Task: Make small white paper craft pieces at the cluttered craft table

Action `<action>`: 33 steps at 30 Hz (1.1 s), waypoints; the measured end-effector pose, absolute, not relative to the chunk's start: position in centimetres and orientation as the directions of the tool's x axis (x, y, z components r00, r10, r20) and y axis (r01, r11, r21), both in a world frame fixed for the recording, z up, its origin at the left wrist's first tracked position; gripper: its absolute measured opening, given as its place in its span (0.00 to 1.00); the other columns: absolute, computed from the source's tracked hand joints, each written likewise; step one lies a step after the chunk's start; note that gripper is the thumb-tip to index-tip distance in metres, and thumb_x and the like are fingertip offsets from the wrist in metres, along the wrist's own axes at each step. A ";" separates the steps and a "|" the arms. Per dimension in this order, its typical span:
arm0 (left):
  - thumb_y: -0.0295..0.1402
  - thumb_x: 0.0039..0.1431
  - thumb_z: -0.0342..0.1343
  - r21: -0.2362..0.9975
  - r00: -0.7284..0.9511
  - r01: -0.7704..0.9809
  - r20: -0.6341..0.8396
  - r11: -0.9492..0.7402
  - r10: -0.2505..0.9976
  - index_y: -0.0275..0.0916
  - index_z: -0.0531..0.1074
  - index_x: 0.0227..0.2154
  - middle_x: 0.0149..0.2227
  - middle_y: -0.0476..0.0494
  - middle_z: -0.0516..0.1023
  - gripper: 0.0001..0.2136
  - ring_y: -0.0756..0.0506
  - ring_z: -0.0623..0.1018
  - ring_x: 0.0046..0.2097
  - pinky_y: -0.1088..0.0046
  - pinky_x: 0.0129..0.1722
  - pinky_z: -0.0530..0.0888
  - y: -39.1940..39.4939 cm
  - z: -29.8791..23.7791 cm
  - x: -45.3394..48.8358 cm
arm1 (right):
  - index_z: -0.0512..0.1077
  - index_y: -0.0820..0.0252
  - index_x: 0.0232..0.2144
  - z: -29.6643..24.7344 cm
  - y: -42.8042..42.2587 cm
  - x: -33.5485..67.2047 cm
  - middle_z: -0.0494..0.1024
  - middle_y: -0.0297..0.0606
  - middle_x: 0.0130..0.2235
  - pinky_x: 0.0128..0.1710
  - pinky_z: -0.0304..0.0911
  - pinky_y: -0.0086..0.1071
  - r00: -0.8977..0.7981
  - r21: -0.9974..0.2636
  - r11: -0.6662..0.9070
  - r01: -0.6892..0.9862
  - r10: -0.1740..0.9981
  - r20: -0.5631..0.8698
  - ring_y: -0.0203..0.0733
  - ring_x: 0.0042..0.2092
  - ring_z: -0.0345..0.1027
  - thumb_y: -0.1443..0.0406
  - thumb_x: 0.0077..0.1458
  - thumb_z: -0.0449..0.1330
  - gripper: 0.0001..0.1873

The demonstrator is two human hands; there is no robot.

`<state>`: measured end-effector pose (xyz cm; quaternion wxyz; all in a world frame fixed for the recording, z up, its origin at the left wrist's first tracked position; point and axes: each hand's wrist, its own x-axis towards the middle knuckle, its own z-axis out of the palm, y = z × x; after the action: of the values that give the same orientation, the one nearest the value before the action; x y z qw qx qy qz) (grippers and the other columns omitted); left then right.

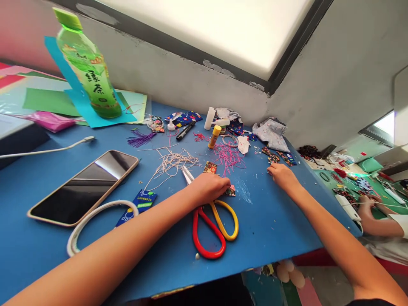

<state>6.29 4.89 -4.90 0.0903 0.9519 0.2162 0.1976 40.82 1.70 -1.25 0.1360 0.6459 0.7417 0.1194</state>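
My left hand [212, 187] is closed, fingers curled down over a small floral fabric strip [211, 167] that shows above and to the right of the knuckles. Under that wrist lie scissors [208, 254] with one red and one yellow handle, their blades partly hidden. Off to the right, my right hand [283, 176] has its fingers pinched together at the tabletop. Its fingertips are at the near end of some dark floral fabric pieces [270, 154]; what they hold is too small to make out. Beyond my left hand stands a yellow glue stick [214, 137], near pink cords [229, 156] and beige cords [175, 161].
On the left are a phone [84, 187], a white ring [75, 231], a blue label strip [145, 199] and a green tea bottle [95, 80]. A black marker [186, 130], purple tassel [143, 138] and fabric bundle [270, 132] lie toward the wall. Another person's hands [368, 202] work at a green table.
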 end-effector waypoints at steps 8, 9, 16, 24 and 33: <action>0.29 0.65 0.50 0.219 0.869 0.283 0.353 -0.934 0.346 0.38 0.76 0.38 0.35 0.43 0.81 0.09 0.45 0.80 0.38 0.73 0.35 0.73 5.1 -5.1 6.3 | 0.69 0.60 0.49 0.5 3.7 39.9 0.72 0.43 0.50 0.45 0.69 0.42 -0.123 0.302 0.207 0.931 0.954 -0.275 0.43 0.46 0.70 0.60 0.62 0.57 0.15; 0.27 0.64 0.51 0.215 0.868 0.280 0.359 -0.936 0.342 0.38 0.76 0.39 0.35 0.43 0.81 0.08 0.45 0.80 0.39 0.73 0.36 0.73 5.1 -5.1 6.3 | 0.69 0.60 0.49 0.7 4.1 40.0 0.72 0.42 0.50 0.45 0.69 0.42 -0.108 0.287 0.188 0.939 0.956 -0.274 0.42 0.46 0.70 0.60 0.62 0.56 0.15; 0.20 0.61 0.49 0.193 0.832 0.292 0.431 -0.937 0.348 0.38 0.72 0.47 0.46 0.42 0.80 0.14 0.47 0.79 0.46 0.74 0.42 0.73 5.0 -5.1 6.2 | 0.68 0.60 0.49 0.6 4.1 42.0 0.72 0.42 0.50 0.45 0.69 0.42 0.080 0.261 -0.064 0.963 0.996 -0.049 0.43 0.46 0.70 0.60 0.62 0.57 0.16; 0.33 0.68 0.45 0.165 0.783 0.361 0.481 -0.918 0.394 0.36 0.75 0.31 0.33 0.41 0.82 0.15 0.44 0.81 0.38 0.65 0.46 0.71 4.8 -4.9 6.1 | 0.71 0.60 0.46 -1.4 1.6 40.3 0.74 0.40 0.47 0.43 0.70 0.40 -0.048 0.101 0.025 0.995 0.972 0.230 0.40 0.43 0.71 0.60 0.62 0.56 0.13; 0.32 0.69 0.43 0.103 0.763 0.525 0.382 -0.845 0.521 0.36 0.73 0.36 0.34 0.42 0.82 0.14 0.45 0.81 0.39 0.65 0.43 0.72 4.8 0.2 4.8 | 0.75 0.61 0.34 -4.1 0.4 36.6 0.80 0.40 0.35 0.39 0.68 0.36 -0.108 -0.102 0.227 0.969 0.752 0.650 0.41 0.37 0.75 0.55 0.61 0.53 0.18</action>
<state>4.76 4.83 0.19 -0.0053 0.9389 0.2786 0.2019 36.61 0.37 -4.08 -0.3023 0.5954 0.7226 0.1788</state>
